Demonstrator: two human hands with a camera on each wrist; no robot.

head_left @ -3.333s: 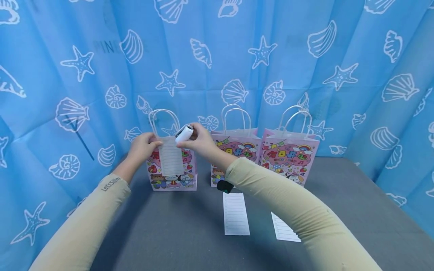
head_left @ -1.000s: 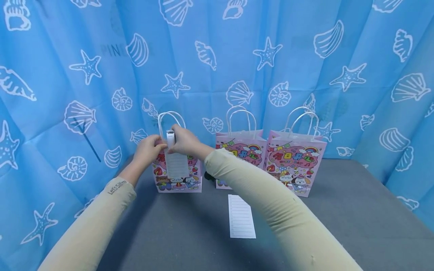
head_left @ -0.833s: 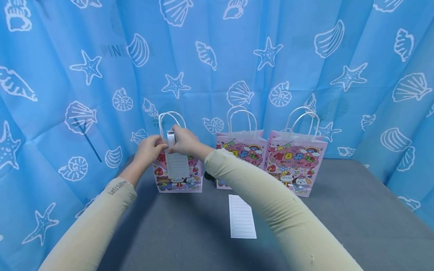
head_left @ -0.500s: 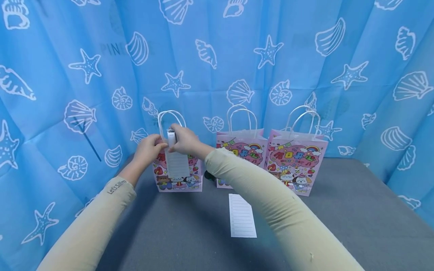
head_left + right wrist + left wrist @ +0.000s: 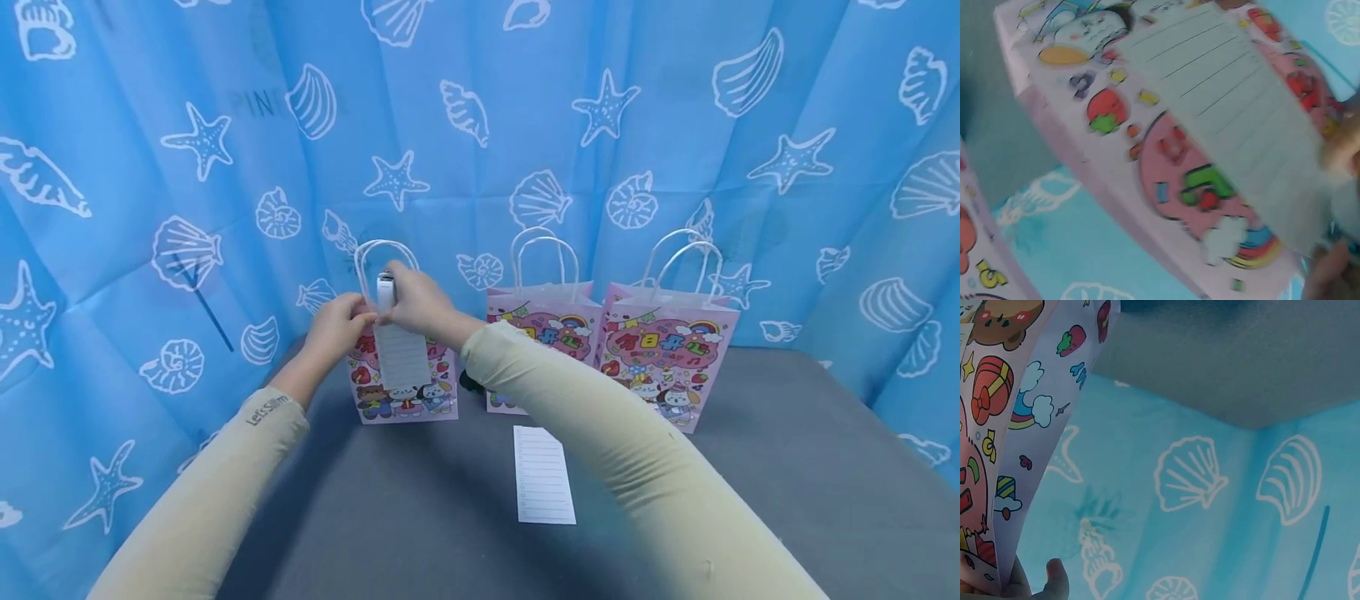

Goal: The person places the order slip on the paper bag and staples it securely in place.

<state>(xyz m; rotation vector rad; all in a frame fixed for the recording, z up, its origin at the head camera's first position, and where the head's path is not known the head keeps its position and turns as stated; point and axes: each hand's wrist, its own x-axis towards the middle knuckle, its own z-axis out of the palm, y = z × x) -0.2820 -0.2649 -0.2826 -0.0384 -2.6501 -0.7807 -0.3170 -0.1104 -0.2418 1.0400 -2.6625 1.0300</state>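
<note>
A pink cartoon-printed paper bag (image 5: 444,398) with white handles stands on the left. A lined paper slip (image 5: 405,360) lies against its front, reaching up to the bag's top edge. My left hand (image 5: 333,327) pinches the bag's top edge by the slip's upper left corner. In my right hand (image 5: 423,304) I grip a small white stapler (image 5: 386,292), upright over the top of the slip. Its lower end is hidden behind my fingers. The right wrist view, slightly blurred, shows the slip (image 5: 1222,94) slanting across the bag (image 5: 1107,162). Part of my left thumb (image 5: 1057,581) shows in the left wrist view.
Two matching bags, a middle one (image 5: 506,310) and a right one (image 5: 667,367), stand farther right. A second lined slip (image 5: 543,475) lies on the grey table (image 5: 420,517) in front of them, partly under my right sleeve (image 5: 615,425). A blue shell-patterned curtain (image 5: 480,167) hangs behind.
Over three seconds ago the stapler was tilted and to the right of the slip; my right hand has since brought it left, upright over the slip's top. Since then both hands have barely moved.
</note>
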